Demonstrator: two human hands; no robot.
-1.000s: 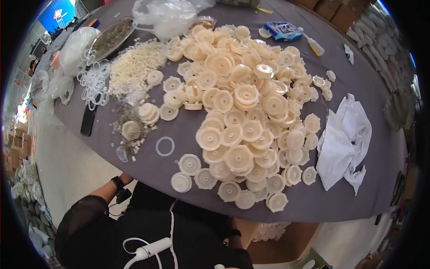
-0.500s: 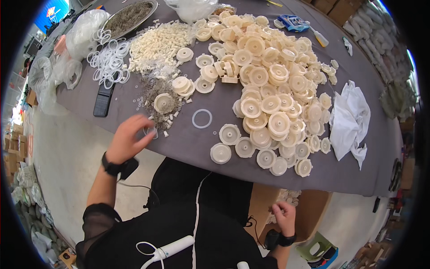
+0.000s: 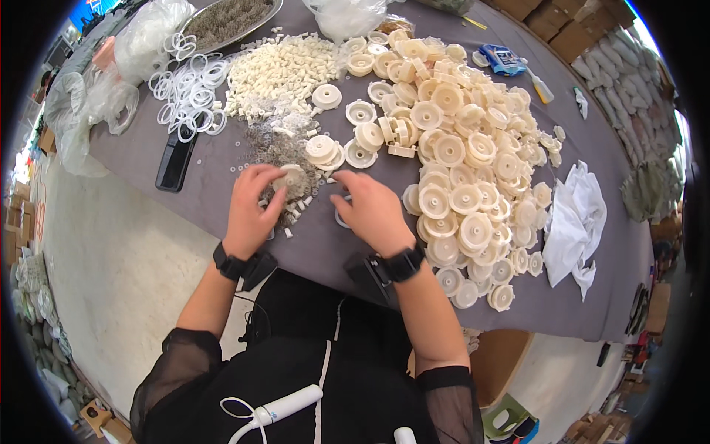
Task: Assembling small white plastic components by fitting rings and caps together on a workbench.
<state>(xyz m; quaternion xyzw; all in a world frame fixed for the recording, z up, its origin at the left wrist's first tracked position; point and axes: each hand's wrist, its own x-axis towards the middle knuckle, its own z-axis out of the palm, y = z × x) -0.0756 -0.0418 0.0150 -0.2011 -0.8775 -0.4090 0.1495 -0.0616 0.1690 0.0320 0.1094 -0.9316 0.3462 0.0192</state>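
1. Head view: the left hand [image 3: 251, 203] pinches a cream plastic disc [image 3: 291, 177] at the near edge of a grey table [image 3: 222, 177], over a scatter of small clear washers [image 3: 277, 144].
2. The right hand [image 3: 370, 207] curls, fingers down, over a white ring [image 3: 342, 214] on the table; whether it grips the ring I cannot tell.
3. Risk, as a judgement: a sleeve or wrist could sweep loose washers off the near edge, since they lie so close to it.
4. Half a second earlier only the left hand reached the table; the right was down by the lap.
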